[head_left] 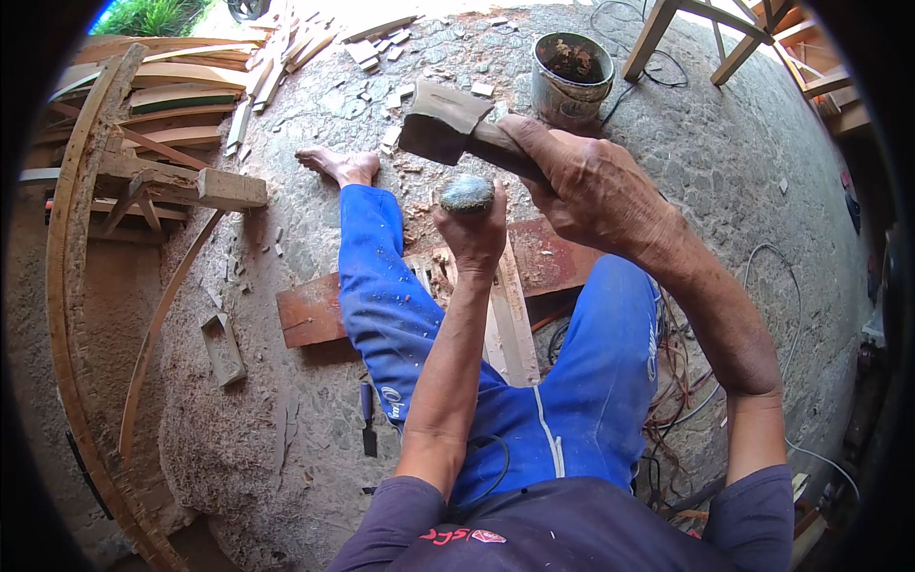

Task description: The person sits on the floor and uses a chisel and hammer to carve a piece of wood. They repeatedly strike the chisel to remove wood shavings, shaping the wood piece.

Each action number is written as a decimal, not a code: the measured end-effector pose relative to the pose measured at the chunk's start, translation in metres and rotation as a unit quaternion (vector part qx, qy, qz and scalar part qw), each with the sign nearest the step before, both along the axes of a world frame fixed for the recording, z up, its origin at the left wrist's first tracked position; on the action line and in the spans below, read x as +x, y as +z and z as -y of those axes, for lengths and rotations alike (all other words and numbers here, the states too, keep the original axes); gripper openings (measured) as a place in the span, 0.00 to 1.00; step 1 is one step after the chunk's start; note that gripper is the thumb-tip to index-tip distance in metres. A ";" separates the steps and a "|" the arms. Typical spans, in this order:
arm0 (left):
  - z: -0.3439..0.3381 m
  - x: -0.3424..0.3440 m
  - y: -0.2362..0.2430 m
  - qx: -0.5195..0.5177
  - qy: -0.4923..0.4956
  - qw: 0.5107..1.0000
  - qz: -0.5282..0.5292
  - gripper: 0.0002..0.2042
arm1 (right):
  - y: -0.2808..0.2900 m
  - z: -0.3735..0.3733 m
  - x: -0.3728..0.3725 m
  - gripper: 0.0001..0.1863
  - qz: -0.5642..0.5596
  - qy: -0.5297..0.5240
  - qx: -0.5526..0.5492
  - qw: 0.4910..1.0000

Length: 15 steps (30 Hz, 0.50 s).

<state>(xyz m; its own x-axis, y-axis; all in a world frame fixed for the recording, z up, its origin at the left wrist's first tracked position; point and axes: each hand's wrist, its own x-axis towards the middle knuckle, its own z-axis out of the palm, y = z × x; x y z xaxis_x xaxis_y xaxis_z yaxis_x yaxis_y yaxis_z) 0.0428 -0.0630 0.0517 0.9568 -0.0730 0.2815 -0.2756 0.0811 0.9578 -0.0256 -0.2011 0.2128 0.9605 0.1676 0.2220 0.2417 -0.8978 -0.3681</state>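
My right hand [591,191] is closed round the handle of a mallet [440,119] with a worn, dark, blocky head, raised above and slightly left of my other hand. My left hand [469,234] is wrapped round an upright tool, probably a chisel, whose round, battered end [466,194] faces up at the camera; its lower part is hidden. Below that hand a long pale timber [510,334] with cut slots runs between my legs, across a reddish board [310,315], with shavings about it.
Curved wooden frames [76,286] and stacked boards stand left. A loose chisel [368,419] and small wooden tray [222,348] lie beside my left leg [372,276]. A bucket [572,76] and wooden stand [648,43] are behind. Cables [782,257] and offcuts are on the ground.
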 end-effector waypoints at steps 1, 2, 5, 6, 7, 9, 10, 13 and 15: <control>-0.001 -0.005 -0.002 -0.015 -0.009 1.000 -0.011 0.09 | -0.003 -0.008 -0.006 0.24 -0.063 -0.005 -0.056 0.996; 0.001 -0.005 -0.010 -0.005 0.046 0.997 0.065 0.11 | -0.002 -0.014 -0.008 0.23 -0.120 -0.013 -0.111 0.986; 0.006 0.022 -0.034 0.071 0.085 0.984 0.142 0.12 | 0.010 -0.004 0.012 0.17 -0.196 0.020 -0.123 0.973; 0.006 0.036 -0.037 0.096 0.052 0.987 0.118 0.12 | 0.012 0.002 0.016 0.16 -0.203 0.032 -0.111 0.972; 0.007 0.062 -0.041 0.012 -0.047 0.992 -0.113 0.10 | 0.018 0.003 0.022 0.14 -0.197 0.021 -0.080 0.977; 0.016 0.089 -0.048 -0.038 -0.039 0.989 -0.136 0.07 | 0.021 0.005 0.037 0.16 -0.143 0.019 -0.053 0.988; 0.019 0.091 -0.047 -0.028 -0.044 0.981 -0.188 0.06 | 0.017 0.011 0.046 0.18 -0.109 0.016 -0.027 0.994; 0.017 0.092 -0.050 0.018 -0.005 0.989 -0.146 0.05 | 0.012 0.017 0.077 0.20 -0.068 -0.024 0.010 0.997; 0.015 0.079 -0.048 0.017 0.010 0.991 -0.136 0.07 | -0.014 0.019 0.091 0.19 -0.039 -0.034 -0.022 0.998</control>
